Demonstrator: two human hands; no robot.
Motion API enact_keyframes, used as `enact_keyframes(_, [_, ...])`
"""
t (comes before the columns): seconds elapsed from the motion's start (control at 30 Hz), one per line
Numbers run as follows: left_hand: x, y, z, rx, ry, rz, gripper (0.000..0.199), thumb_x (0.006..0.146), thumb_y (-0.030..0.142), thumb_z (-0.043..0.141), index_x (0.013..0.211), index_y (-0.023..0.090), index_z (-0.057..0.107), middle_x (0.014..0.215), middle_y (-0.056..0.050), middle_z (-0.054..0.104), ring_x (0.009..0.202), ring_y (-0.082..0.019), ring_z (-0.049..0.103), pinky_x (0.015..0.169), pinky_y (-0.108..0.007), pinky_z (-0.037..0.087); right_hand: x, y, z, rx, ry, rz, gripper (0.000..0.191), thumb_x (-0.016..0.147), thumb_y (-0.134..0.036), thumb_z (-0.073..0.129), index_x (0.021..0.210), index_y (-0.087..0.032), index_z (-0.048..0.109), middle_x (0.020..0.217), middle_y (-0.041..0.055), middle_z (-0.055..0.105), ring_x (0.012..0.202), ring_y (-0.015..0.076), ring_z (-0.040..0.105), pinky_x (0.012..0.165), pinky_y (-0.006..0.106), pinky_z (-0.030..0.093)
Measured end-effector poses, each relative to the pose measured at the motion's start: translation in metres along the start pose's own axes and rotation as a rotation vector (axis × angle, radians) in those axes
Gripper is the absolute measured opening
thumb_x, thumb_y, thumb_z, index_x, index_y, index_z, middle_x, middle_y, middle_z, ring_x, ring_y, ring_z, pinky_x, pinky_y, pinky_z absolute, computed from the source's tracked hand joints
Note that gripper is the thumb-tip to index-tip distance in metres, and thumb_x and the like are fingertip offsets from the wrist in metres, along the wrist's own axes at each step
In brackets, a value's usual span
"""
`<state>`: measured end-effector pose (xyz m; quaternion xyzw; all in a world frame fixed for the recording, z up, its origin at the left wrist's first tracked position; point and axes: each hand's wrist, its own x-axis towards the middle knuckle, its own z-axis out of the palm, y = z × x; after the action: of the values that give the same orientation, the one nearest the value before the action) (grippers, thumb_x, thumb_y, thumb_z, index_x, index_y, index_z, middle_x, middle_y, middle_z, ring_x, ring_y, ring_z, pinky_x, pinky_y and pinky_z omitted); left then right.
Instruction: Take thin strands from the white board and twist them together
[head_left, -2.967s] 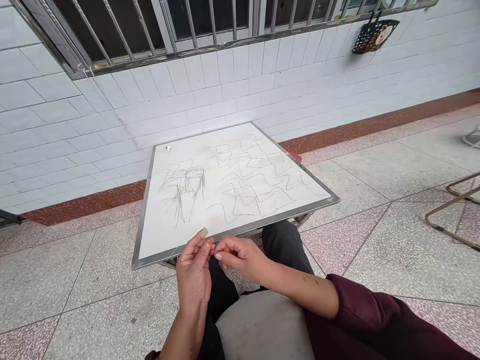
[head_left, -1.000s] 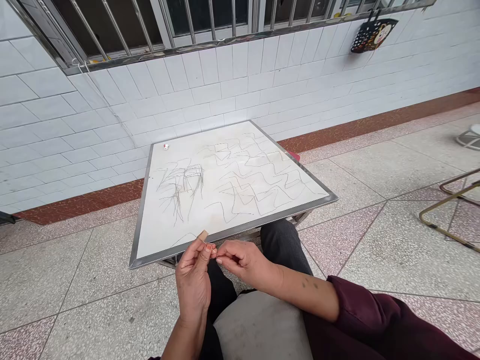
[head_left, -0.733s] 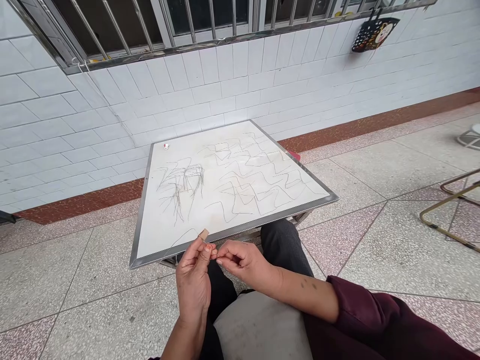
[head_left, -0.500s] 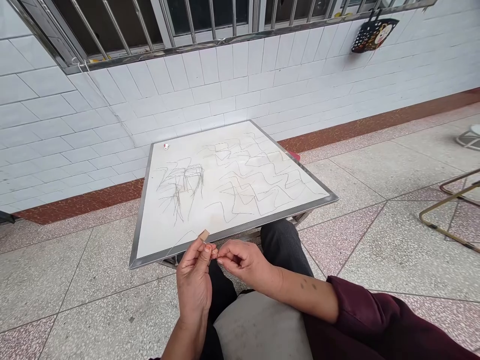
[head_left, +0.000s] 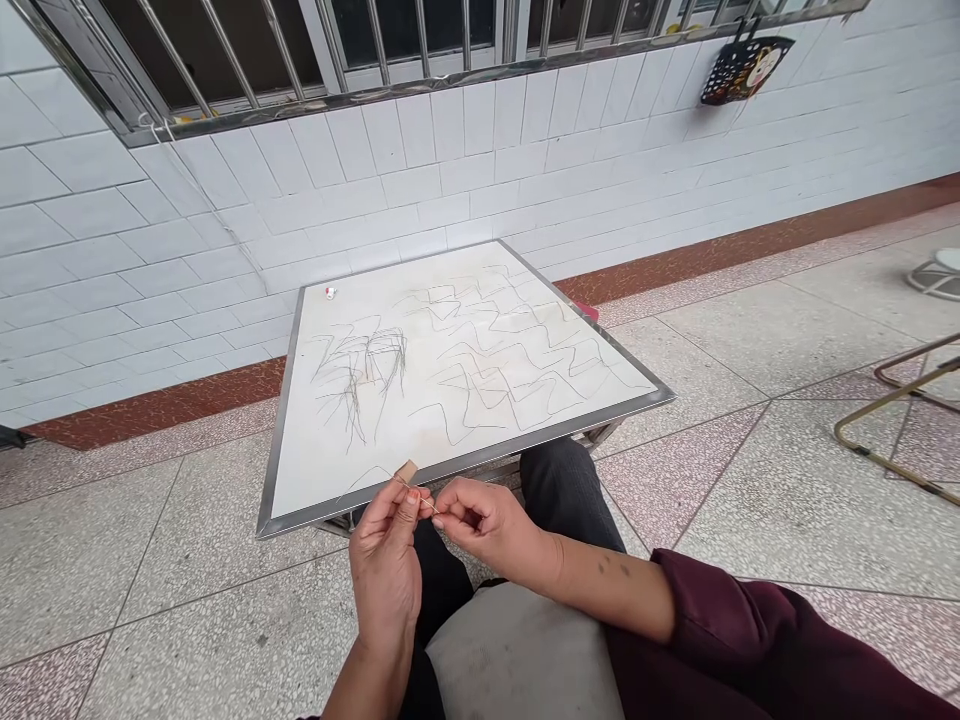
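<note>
Pinching one thin strand point(head_left: 428, 503) in my left fingers point(head_left: 407, 507) and right fingers point(head_left: 454, 522); tan piece point(head_left: 407, 470) at left fingertips, worktop point(head_left: 525, 441) just beyond.

Loose wires point(head_left: 510, 385) and a wire bundle point(head_left: 367, 360) obstruct low passes over the tabletop point(head_left: 307, 470); a bare strip runs between them.

Basket point(head_left: 747, 72), dark, perforated, hanging below barred window point(head_left: 420, 45); metal-framed stool point(head_left: 937, 274), pale-topped, on speckled floor point(head_left: 720, 340).
</note>
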<state>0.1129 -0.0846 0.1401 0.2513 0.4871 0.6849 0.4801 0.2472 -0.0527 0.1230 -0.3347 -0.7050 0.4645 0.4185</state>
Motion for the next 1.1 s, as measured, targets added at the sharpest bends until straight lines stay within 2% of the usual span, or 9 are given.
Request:
enact_keyframes(0.1, [0.000, 0.000, 0.000, -0.013, -0.005, -0.002, 0.044, 0.065, 0.034, 0.086, 0.105, 0.018, 0.076, 0.074, -0.001, 0.069, 0.070, -0.012, 0.062, 0.077, -0.028, 0.051, 0.000, 0.000, 0.000, 0.061, -0.016, 0.055, 0.006, 0.084, -0.025, 0.060, 0.080, -0.021, 0.059, 0.059, -0.0061, 0.045, 0.052, 0.0087, 0.035, 0.050, 0.021, 0.032])
enact_keyframes(0.17, [0.001, -0.001, 0.000, -0.017, -0.013, -0.005, 0.043, 0.066, 0.033, 0.085, 0.105, 0.018, 0.076, 0.074, -0.001, 0.068, 0.070, -0.012, 0.061, 0.077, -0.028, 0.051, 0.001, -0.001, 0.000, 0.049, -0.011, 0.029, 0.006, 0.084, -0.025, 0.059, 0.080, -0.021, 0.059, 0.059, -0.0058, 0.045, 0.053, 0.0091, 0.036, 0.051, 0.022, 0.032])
enact_keyframes(0.33, [0.003, -0.001, -0.002, -0.006, -0.046, -0.030, 0.041, 0.068, 0.032, 0.084, 0.105, 0.018, 0.077, 0.071, -0.001, 0.066, 0.070, -0.011, 0.059, 0.075, -0.027, 0.050, 0.002, 0.001, -0.002, -0.103, 0.026, -0.170, 0.010, 0.088, -0.023, 0.056, 0.080, -0.021, 0.061, 0.065, -0.0017, 0.055, 0.061, 0.0124, 0.049, 0.060, 0.024, 0.041])
enact_keyframes(0.47, [0.004, 0.001, -0.003, -0.011, -0.075, -0.062, 0.040, 0.068, 0.031, 0.085, 0.105, 0.017, 0.077, 0.071, -0.002, 0.067, 0.068, -0.011, 0.058, 0.072, -0.026, 0.049, 0.003, 0.009, -0.006, -0.285, 0.021, -0.315, 0.013, 0.091, -0.019, 0.052, 0.083, -0.023, 0.061, 0.065, -0.0005, 0.058, 0.060, 0.0140, 0.049, 0.059, 0.026, 0.040])
enact_keyframes(0.6, [0.005, 0.003, -0.005, 0.020, -0.085, -0.109, 0.040, 0.063, 0.031, 0.087, 0.099, 0.017, 0.079, 0.071, -0.003, 0.068, 0.067, -0.013, 0.058, 0.067, -0.027, 0.049, 0.008, 0.008, -0.023, -0.521, -0.138, -0.588, 0.026, 0.095, -0.012, 0.044, 0.078, -0.023, 0.061, 0.061, -0.0013, 0.052, 0.057, 0.0143, 0.039, 0.058, 0.029, 0.036])
enact_keyframes(0.73, [0.004, 0.007, -0.006, 0.112, -0.118, -0.144, 0.040, 0.061, 0.033, 0.087, 0.097, 0.018, 0.079, 0.070, -0.004, 0.069, 0.062, -0.011, 0.055, 0.064, -0.026, 0.048, 0.016, -0.006, -0.044, -0.685, -0.346, -0.793, 0.029, 0.097, -0.011, 0.043, 0.077, -0.023, 0.061, 0.065, -0.0009, 0.052, 0.063, 0.0149, 0.040, 0.058, 0.028, 0.034])
enact_keyframes(0.9, [0.002, 0.007, -0.008, 0.220, -0.174, -0.149, 0.041, 0.065, 0.034, 0.084, 0.104, 0.021, 0.078, 0.070, 0.000, 0.066, 0.066, -0.010, 0.055, 0.068, -0.024, 0.049, 0.025, -0.010, -0.049, -0.896, -0.328, -1.041, 0.021, 0.097, -0.014, 0.052, 0.078, -0.021, 0.058, 0.068, -0.0028, 0.052, 0.069, 0.0132, 0.045, 0.053, 0.027, 0.032])
enact_keyframes(1.0, [0.002, 0.003, -0.010, 0.253, -0.162, -0.139, 0.042, 0.066, 0.034, 0.084, 0.105, 0.022, 0.078, 0.071, 0.000, 0.066, 0.066, -0.010, 0.056, 0.068, -0.023, 0.050, 0.027, -0.004, -0.048, -0.898, -0.302, -1.088, 0.019, 0.095, -0.015, 0.056, 0.077, -0.020, 0.056, 0.066, -0.0037, 0.051, 0.069, 0.0128, 0.046, 0.051, 0.027, 0.031])
enact_keyframes(1.1, [0.002, 0.001, -0.011, 0.249, -0.126, -0.124, 0.042, 0.066, 0.036, 0.084, 0.105, 0.021, 0.077, 0.072, -0.001, 0.067, 0.065, -0.010, 0.057, 0.066, -0.023, 0.050, 0.028, -0.003, -0.050, -0.914, -0.292, -1.044, 0.022, 0.097, -0.014, 0.053, 0.076, -0.019, 0.057, 0.067, -0.0035, 0.053, 0.067, 0.0126, 0.045, 0.054, 0.027, 0.034])
